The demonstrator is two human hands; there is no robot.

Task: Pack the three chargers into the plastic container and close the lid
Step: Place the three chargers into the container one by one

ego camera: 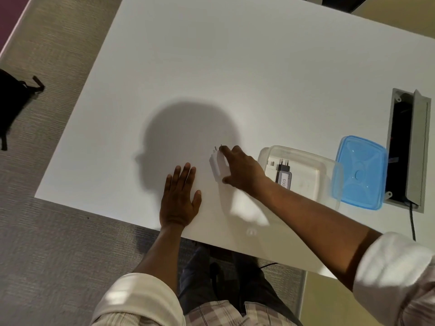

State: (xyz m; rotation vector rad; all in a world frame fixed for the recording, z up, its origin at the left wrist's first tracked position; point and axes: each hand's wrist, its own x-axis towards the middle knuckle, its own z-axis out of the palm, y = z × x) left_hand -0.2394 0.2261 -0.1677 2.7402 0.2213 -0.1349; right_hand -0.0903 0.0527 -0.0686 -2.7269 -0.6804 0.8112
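A white charger (217,164) with metal prongs lies on the white table (211,67), and my right hand (242,170) is closed around it from the right. A clear plastic container (327,165) stands just right of that hand. Inside it lie a black charger (283,174) with a white label and a white charger (270,169). The blue lid (361,172) lies flat to the right of the container, partly under its rim. My left hand (180,198) rests flat on the table near the front edge, fingers spread, holding nothing.
A recessed grey cable box (409,147) with a black cord sits in the table at the far right. The table's front edge runs just below my left hand. A black bag (11,107) lies on the carpet to the left.
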